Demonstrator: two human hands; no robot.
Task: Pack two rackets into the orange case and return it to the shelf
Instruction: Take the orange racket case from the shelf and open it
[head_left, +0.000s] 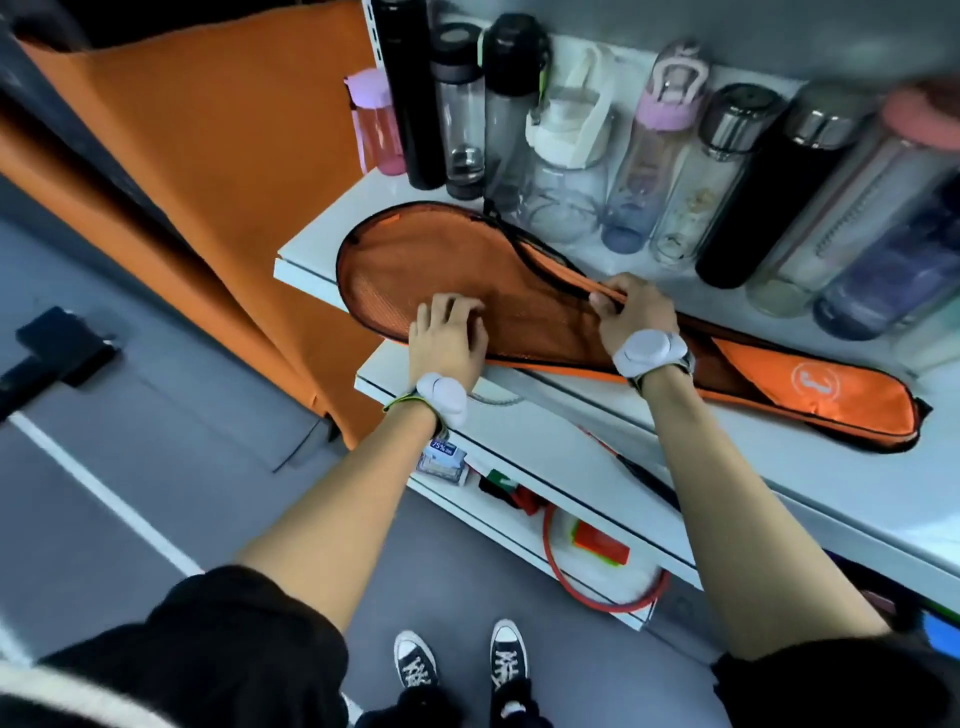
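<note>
The orange racket case (540, 312) lies flat on the white top shelf (311, 254), its round head end to the left and its narrow handle end to the right. My left hand (449, 338) rests palm down on the head end with fingers spread. My right hand (634, 306) pinches the case's upper black-trimmed edge near the neck. A red-framed racket (592, 597) lies on a lower shelf, its black shaft (649, 478) running up toward my right arm. Whether a racket is inside the case is hidden.
Several water bottles (566, 156) stand in a row behind the case on the top shelf. An orange panel (208, 156) hangs to the left. Small boxes (447, 462) sit on a lower shelf (519, 431). Grey floor (156, 415) and my shoes lie below.
</note>
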